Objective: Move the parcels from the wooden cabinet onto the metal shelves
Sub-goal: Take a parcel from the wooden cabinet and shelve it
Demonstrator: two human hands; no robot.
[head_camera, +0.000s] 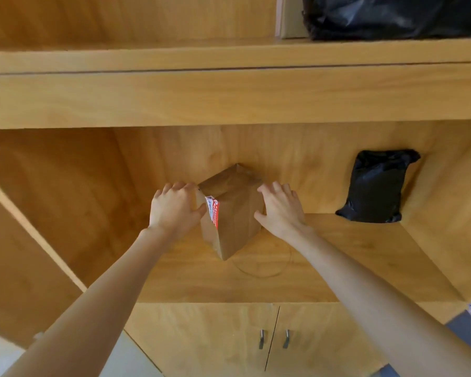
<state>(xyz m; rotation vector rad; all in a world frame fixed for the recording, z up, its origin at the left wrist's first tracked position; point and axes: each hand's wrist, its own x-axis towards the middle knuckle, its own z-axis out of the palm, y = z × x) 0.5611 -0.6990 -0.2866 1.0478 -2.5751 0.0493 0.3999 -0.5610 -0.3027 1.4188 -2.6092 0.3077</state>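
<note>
Both hands flank brown parcel point(233, 210): left hand point(172, 210) grips, right hand point(280, 210) presses.

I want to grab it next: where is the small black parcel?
The small black parcel lies on the cabinet shelf, right of the brown parcel.

Wooden cabinet point(229, 99): warm honey-yellow wood with a faint darker grain on every panel.
Paper parcel point(233, 213): plain kraft brown, creased.
Label point(212, 213) on the paper parcel: white strip with a red border and small red and blue print, too small to read.
Small wrapped parcel point(375, 186): glossy black plastic, wrinkled.
Large bag point(392, 14) on the upper shelf: shiny black plastic with pale highlights.
Door handles point(273, 338): dull grey metal.
</note>
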